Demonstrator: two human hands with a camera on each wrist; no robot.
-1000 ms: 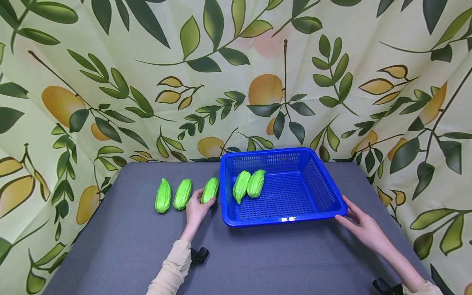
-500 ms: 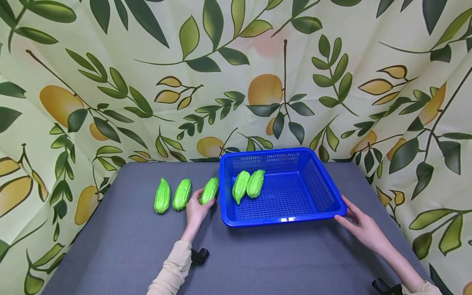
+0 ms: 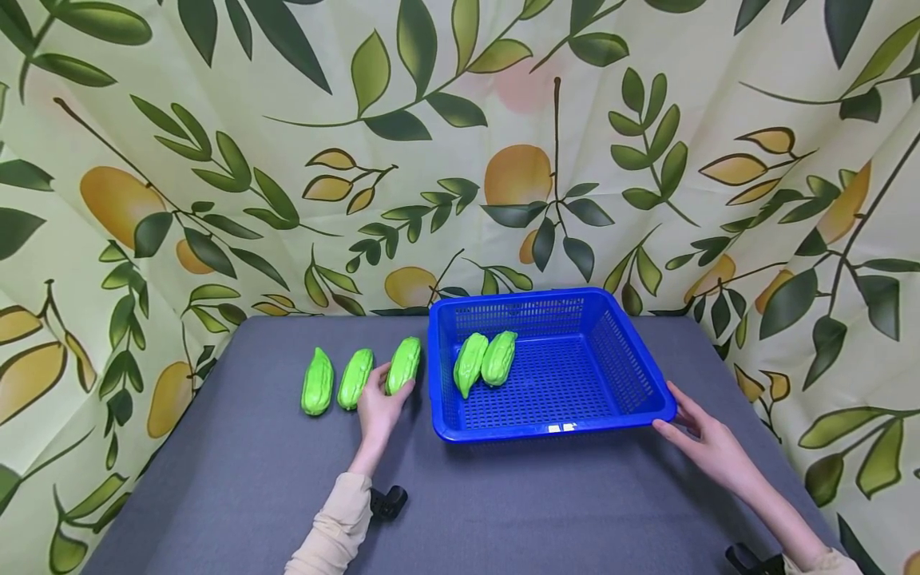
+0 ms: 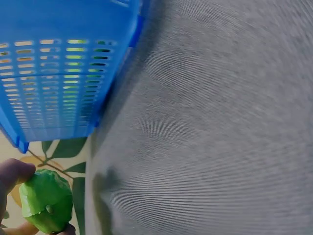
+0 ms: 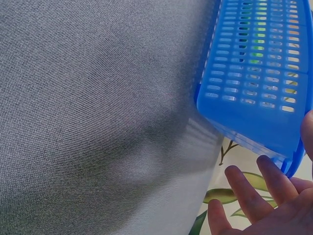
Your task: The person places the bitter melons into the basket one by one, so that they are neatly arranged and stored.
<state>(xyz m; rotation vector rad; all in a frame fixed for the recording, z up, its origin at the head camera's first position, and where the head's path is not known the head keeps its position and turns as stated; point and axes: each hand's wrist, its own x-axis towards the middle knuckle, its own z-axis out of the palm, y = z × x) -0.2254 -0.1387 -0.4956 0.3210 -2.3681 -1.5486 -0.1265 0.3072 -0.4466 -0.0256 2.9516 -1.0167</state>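
Thumb and fingers of the left hand (image 3: 381, 407) grip a bumpy green vegetable (image 3: 404, 365), which stands a little above the table just left of the blue basket (image 3: 549, 431). In the left wrist view its rounded end (image 4: 47, 200) shows between thumb and fingers, away from the basket wall (image 4: 58, 107). The right hand (image 3: 719, 455) holds the basket's front right corner, thumb in front and fingers at the side. From the right wrist camera, the other fingers of this hand (image 5: 274, 200) are spread below the corner.
Two green vegetables (image 3: 470, 363) (image 3: 498, 358) lie side by side at the basket's left. Two more (image 3: 318, 383) (image 3: 355, 379) are on the grey table (image 3: 237, 463), left of the left hand. A leaf-patterned cloth (image 3: 446, 80) hangs behind.
The left hand has moved slightly left and up with the green vegetable, widening its gap from the basket. The right hand and the basket have kept their places.
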